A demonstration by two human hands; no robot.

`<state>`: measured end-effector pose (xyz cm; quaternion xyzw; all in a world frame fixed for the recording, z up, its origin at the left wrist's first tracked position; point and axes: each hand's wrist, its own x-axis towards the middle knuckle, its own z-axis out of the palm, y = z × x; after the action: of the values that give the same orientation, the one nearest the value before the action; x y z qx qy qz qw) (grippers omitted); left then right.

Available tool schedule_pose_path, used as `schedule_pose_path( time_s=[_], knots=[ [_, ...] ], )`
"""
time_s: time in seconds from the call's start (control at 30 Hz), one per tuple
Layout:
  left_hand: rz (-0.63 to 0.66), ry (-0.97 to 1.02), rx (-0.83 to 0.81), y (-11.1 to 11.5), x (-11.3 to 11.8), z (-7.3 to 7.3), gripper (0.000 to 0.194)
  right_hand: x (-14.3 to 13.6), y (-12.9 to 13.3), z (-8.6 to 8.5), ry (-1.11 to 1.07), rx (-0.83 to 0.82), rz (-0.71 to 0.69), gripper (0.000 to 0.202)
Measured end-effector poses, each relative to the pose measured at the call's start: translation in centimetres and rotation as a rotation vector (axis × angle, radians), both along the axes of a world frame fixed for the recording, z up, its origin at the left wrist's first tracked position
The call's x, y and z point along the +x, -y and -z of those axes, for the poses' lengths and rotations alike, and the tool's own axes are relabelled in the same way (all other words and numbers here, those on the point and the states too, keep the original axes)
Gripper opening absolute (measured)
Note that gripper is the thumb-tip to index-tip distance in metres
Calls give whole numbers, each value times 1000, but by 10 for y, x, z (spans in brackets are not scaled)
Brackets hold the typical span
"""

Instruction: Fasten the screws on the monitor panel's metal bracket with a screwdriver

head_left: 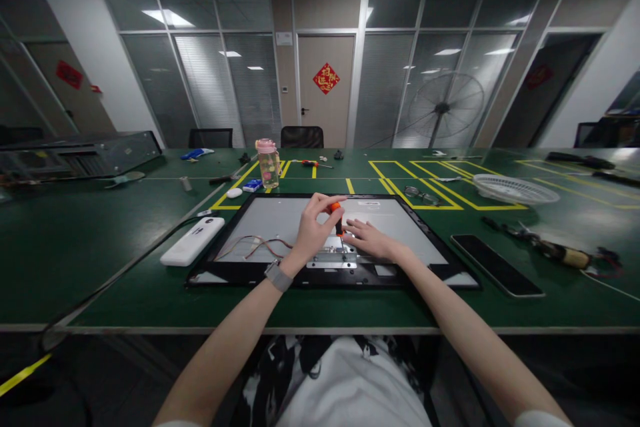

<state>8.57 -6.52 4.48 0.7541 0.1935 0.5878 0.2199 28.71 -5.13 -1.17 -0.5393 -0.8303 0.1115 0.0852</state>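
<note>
An orange and black screwdriver (337, 219) stands nearly upright, its tip down at a metal bracket (330, 259) on the near part of a flat display panel (430, 240). The fingers of my left hand (316, 223) are closed round its handle top; a watch is on that wrist. Beside the shaft, my right hand (369, 238) lies on the panel with its fingers spread and holds nothing. Thin coloured wires (260, 243) run over the panel's left part. The panel has a grey-white back and a black frame.
A white power bank (193, 241) is left of the panel, a black phone (495, 265) right of it. Farther back are a pink-lidded bottle (269, 163), glasses (421, 196), another screwdriver (311, 163) and a white basket (515, 189). A metal case (80, 157) stands far left.
</note>
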Motion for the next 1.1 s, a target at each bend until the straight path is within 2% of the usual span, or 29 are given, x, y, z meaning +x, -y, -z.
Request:
schedule_pose_path(
  time_s=[0.17,0.33,0.53,0.67,0.87,1.0,1.1],
  knots=[
    [7,-41,34,4,-1,-3,29,-2,3,-3,-6,-18,14,69],
    [-40,-29,55,4,0,-3,24,-3,3,-5,9,-19,18,65],
    [7,-27,49,4,1,-2,28,-3,3,-5,9,-21,19,66],
    [-55,-9,72,3,2,-2,22,-3,4,-6,3,-22,9,66],
    [-14,-22,93,3,0,-2,27,-1,3,-4,-7,-34,17,68],
    [-71,-8,113,5,1,-2,23,-1,2,-2,-8,-18,1,68],
    [-59,-31,129,5,1,-2,26,-1,2,-2,-12,-10,-6,67]
  ],
)
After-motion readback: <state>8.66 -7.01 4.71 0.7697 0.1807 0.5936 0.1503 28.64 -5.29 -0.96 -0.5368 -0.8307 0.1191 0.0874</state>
